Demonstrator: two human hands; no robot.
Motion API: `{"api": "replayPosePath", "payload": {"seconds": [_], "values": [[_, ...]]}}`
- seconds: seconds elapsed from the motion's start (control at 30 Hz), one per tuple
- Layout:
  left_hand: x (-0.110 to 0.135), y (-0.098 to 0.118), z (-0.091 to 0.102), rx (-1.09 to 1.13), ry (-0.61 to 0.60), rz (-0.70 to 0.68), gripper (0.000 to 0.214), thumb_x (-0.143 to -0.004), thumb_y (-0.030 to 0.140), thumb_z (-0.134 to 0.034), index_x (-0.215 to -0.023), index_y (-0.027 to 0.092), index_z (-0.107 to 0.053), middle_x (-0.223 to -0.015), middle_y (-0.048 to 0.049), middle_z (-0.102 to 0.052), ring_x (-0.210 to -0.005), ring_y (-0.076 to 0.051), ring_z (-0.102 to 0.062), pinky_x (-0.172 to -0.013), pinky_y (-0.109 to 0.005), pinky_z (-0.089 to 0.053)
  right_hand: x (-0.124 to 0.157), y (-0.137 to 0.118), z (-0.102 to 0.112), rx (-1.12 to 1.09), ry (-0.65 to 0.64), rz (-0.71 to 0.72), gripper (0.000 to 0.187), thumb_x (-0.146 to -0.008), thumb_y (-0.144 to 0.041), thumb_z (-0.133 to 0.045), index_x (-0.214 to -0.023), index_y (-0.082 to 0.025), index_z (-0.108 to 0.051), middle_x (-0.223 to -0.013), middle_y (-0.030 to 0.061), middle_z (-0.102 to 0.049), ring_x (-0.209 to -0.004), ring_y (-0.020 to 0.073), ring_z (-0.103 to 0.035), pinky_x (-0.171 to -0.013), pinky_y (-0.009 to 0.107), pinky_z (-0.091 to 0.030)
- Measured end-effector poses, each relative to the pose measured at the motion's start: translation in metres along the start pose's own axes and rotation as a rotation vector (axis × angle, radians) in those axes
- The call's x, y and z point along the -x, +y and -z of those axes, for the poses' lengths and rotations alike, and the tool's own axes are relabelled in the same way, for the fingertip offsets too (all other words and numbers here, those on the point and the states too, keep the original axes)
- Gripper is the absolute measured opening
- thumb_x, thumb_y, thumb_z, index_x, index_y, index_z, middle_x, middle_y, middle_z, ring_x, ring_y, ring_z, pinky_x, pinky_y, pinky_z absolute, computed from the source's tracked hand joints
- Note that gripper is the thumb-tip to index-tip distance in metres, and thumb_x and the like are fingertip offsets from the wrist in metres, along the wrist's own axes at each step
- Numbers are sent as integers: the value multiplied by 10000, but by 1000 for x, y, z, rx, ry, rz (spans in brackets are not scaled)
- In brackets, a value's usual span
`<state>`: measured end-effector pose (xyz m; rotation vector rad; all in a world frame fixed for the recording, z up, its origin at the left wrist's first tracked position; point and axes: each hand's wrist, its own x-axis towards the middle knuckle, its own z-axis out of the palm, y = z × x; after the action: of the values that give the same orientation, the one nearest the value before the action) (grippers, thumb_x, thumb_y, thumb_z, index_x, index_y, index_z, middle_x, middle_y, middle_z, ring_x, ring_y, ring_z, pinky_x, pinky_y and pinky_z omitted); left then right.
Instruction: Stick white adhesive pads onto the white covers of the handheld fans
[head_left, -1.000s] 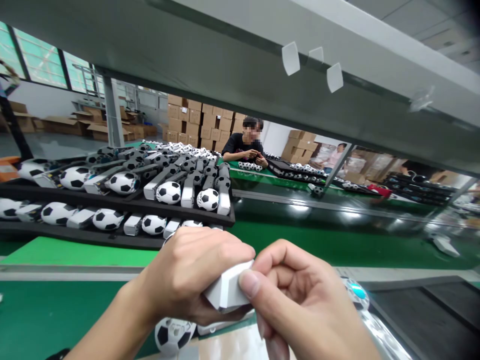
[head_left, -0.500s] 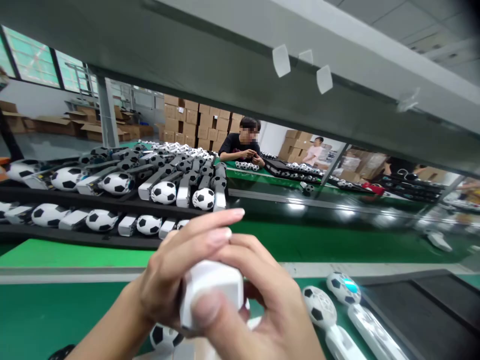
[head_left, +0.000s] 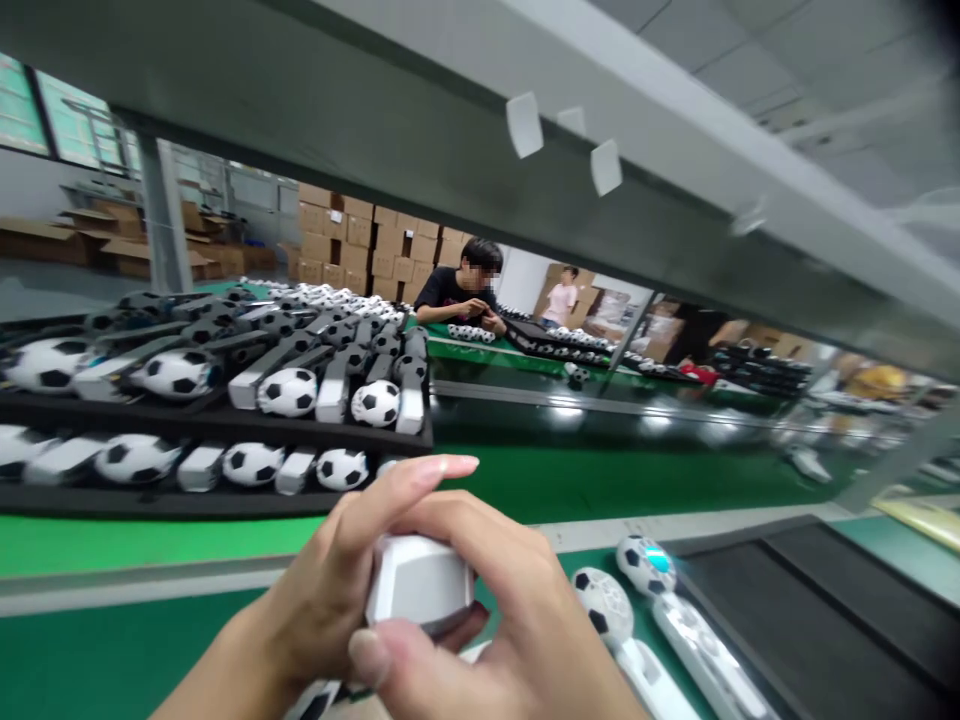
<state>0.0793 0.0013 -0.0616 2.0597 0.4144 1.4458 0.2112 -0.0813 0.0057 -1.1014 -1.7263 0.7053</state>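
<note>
Between my two hands is a white plastic handle-shaped piece, its flat greyish end facing me. My left hand wraps its left side, with one finger stretched across above it. My right hand closes round the right side, the thumb at the lower edge of the end face. The piece's far end is hidden by my fingers. Below my left wrist, part of a football-patterned head shows. To the right of my hands lie two white devices with football heads, one with a plain patterned head, the other with a bright cyan patch.
Black trays packed with football-headed devices are stacked at the left. A dark divided tray lies at the right. Low overhead runs a grey beam. Across the green line a person sits working.
My view has turned to the right, so the surroundings sit further left. My right thumb has slid from the middle of the end face to its lower edge. Both hands still hold the piece.
</note>
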Motion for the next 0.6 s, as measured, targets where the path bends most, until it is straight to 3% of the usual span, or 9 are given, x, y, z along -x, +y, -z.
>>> {"api": "replayPosePath", "payload": {"seconds": [0.1, 0.17, 0.27, 0.33, 0.4, 0.5, 0.6], "values": [[3, -6, -17, -63, -106, 1, 901, -869, 366, -698, -1551, 440, -114, -1464, -68, -549, -1224, -288, -632, -976, -394, -567, -1, 4, 16, 267, 5, -7, 435, -665, -238, -903, -1048, -223, -697, -927, -29, -722, -724, 133, -637, -616, 195, -445], [-1, -6, -22, -152, -202, 137, 886, -901, 372, -634, -1568, 418, -52, -1518, -67, -485, -1304, -278, -569, -1019, -383, -536, 0, 9, 31, 415, 30, -71, 339, -727, -264, -863, -1014, -219, -688, -918, -19, -716, -754, 154, -639, -653, 221, -454], [-7, -4, -21, -412, -430, 389, 698, -866, 397, -609, -1515, 292, -373, -1507, -110, -485, -1376, -336, -474, -1101, -485, -445, -2, 28, 53, 508, 190, -158, 121, -853, -254, -717, -959, -223, -667, -820, -29, -695, -726, 160, -632, -659, 245, -470], [-7, -3, -18, -590, -620, 530, 640, -794, 366, -644, -1409, 217, -544, -1420, -160, -563, -1322, -395, -509, -1088, -564, -417, -6, 52, 64, 556, 356, -203, 161, -903, -270, -659, -1044, -196, -638, -902, 14, -702, -807, 191, -648, -738, 301, -499], [-3, -5, -18, -658, -798, 604, 647, -717, 338, -691, -1338, 173, -615, -1322, -194, -632, -1237, -436, -570, -1031, -589, -443, -10, 80, 70, 589, 431, -254, 262, -933, -273, -638, -1171, -170, -602, -1121, 78, -681, -969, 229, -650, -852, 387, -518], [5, -11, -25, -604, -913, 627, 547, -614, 261, -740, -1139, 110, -720, -1187, -236, -690, -1124, -469, -628, -942, -561, -495, -9, 106, 70, 590, 345, -330, 231, -939, -303, -660, -1124, -167, -642, -1153, 74, -674, -980, 219, -663, -873, 430, -545], [3, -21, -22, -491, -880, 683, 391, -563, 204, -733, -940, 100, -750, -1013, -227, -731, -961, -453, -682, -798, -492, -538, 8, 100, 63, 554, 274, -353, 216, -966, -366, -613, -983, -158, -670, -960, 40, -708, -870, 192, -678, -824, 395, -550]]}}
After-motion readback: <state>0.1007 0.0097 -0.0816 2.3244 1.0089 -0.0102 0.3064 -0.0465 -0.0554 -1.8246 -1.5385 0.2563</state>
